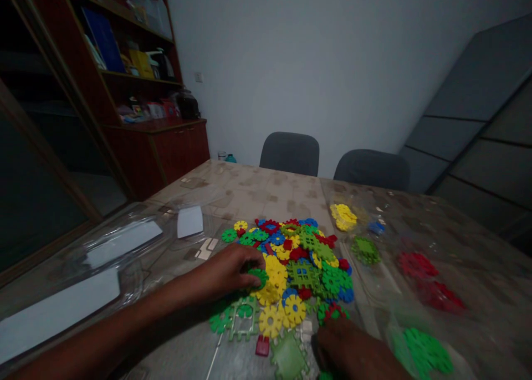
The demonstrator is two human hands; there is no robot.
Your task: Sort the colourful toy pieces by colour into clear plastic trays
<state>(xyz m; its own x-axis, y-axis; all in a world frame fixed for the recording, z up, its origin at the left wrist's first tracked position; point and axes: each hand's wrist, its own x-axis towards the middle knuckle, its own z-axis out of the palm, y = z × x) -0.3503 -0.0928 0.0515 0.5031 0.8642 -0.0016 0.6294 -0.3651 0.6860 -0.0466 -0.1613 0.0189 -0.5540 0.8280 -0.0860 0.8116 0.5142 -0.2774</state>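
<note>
My left hand (235,269) reaches in over the left side of a mixed pile of plastic building pieces. Between its thumb and fingers is a green notched disc (259,278), close against several yellow notched discs (275,280). At the pile's near right edge, my right hand (353,347) is curled, blurred, with its fingertips mostly hidden. Just beyond it lie green and red discs (332,312). Left of that hand rest an olive-green square piece (290,355) and a small red block (262,346). An olive window-like frame (305,275) sits in the pile.
Clear bags on the right hold yellow discs (344,217), olive squares (366,250), red pieces (418,265) and green discs (427,351). Clear packages with white cards (124,243) lie on the left. Two grey chairs (290,153) stand beyond the patterned table (245,189).
</note>
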